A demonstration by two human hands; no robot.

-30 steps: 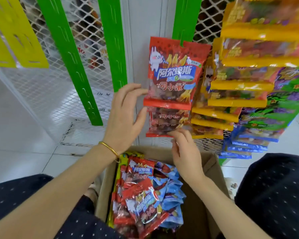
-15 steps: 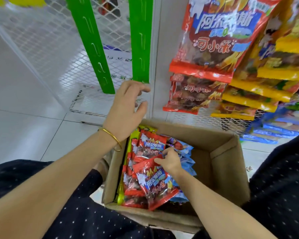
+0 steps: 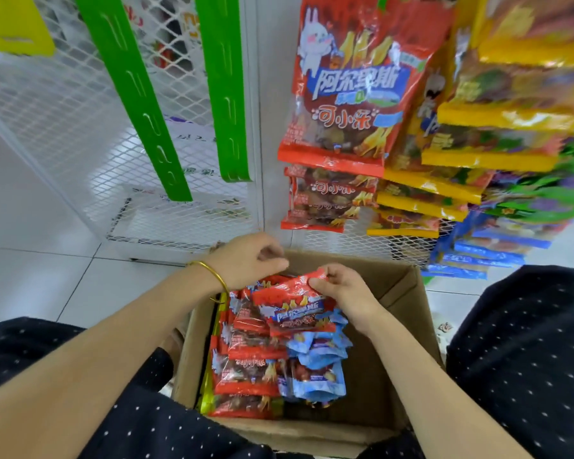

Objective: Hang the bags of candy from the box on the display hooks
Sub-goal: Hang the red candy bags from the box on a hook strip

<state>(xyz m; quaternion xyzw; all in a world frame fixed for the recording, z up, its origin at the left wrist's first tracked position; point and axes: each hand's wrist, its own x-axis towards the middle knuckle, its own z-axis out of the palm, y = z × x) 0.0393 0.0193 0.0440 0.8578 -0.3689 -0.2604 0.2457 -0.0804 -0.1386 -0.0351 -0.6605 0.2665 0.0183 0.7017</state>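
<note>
1. A cardboard box (image 3: 391, 359) sits between the person's knees.
2. Over the box's middle, the right hand (image 3: 342, 293) has its fingers clamped on the top edge of a red candy bag (image 3: 289, 289) that lies atop the pile inside.
3. At the box's far-left rim, the left hand (image 3: 246, 260) has its fingers curled together beside that edge. I cannot tell whether they grip it.
4. Hanging red bags (image 3: 345, 94) are above the box's far rim.

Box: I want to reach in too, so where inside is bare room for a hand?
Bare cardboard lies between the blue bags and the right wall of the box. The left half is crowded with red bags.
</note>
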